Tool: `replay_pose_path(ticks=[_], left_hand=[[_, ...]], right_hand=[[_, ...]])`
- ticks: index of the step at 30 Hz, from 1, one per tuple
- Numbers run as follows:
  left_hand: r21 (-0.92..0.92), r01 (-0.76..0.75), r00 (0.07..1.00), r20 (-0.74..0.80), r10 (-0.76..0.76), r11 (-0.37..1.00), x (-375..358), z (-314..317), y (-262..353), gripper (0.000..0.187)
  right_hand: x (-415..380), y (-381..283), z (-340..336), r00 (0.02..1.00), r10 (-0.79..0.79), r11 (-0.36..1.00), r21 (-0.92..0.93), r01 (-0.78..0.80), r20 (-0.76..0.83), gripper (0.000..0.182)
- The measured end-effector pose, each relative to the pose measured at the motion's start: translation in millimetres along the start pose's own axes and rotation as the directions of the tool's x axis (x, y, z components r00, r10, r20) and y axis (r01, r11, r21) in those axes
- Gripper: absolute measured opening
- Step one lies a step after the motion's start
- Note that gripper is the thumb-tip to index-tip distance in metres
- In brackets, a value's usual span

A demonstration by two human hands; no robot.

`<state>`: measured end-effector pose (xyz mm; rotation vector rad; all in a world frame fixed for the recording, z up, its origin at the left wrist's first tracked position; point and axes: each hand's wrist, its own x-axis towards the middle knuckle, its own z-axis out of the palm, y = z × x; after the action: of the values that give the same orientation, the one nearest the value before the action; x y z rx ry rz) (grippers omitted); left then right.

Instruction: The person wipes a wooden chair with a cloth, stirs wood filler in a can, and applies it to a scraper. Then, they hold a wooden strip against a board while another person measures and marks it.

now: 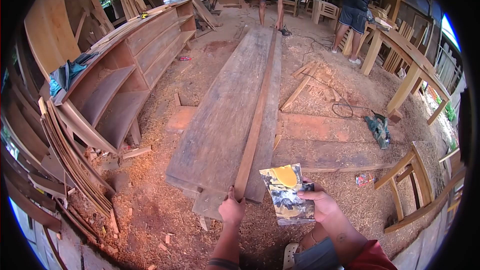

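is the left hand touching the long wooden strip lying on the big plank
Touching. The head view shows the left hand closed over the near end of the wooden strip, with no gap between them, while the strip lies along the big plank.

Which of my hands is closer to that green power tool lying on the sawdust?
Right. Your right hand, holding a worn card, is below and left of the green power tool. Your left hand grips the long wooden strip's end, farther left.
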<state>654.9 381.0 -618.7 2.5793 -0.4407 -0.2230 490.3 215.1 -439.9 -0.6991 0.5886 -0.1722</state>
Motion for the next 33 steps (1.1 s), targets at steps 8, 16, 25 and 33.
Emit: replay_pose_path(ticks=[8, 16, 25, 33], left_hand=[[0.019, -0.022, 0.999, 0.031, 0.022, 1.000, -1.5, -2.6, 1.8, 0.064], [0.023, -0.031, 1.000, -0.002, 0.031, 0.999, -1.7, 0.6, 0.6, 0.063], [0.020, -0.033, 0.999, -0.007, 0.033, 0.999, -1.3, 2.3, 0.4, 0.064], [0.012, -0.010, 1.000, -0.006, 0.010, 1.000, -1.5, -1.4, 3.8, 0.064]], right_hand=[[-2.2, -2.4, 4.7, 1.000, 0.004, 1.000, 0.000, -0.004, -0.020, 0.061], [1.9, -1.4, -0.6, 0.999, 0.011, 1.000, 0.022, -0.012, 0.041, 0.060], [-2.7, -3.8, 6.6, 0.998, 0.008, 1.000, 0.007, -0.008, -0.061, 0.061], [2.1, -1.3, 0.3, 0.999, 0.013, 0.999, 0.047, -0.015, 0.041, 0.064]])
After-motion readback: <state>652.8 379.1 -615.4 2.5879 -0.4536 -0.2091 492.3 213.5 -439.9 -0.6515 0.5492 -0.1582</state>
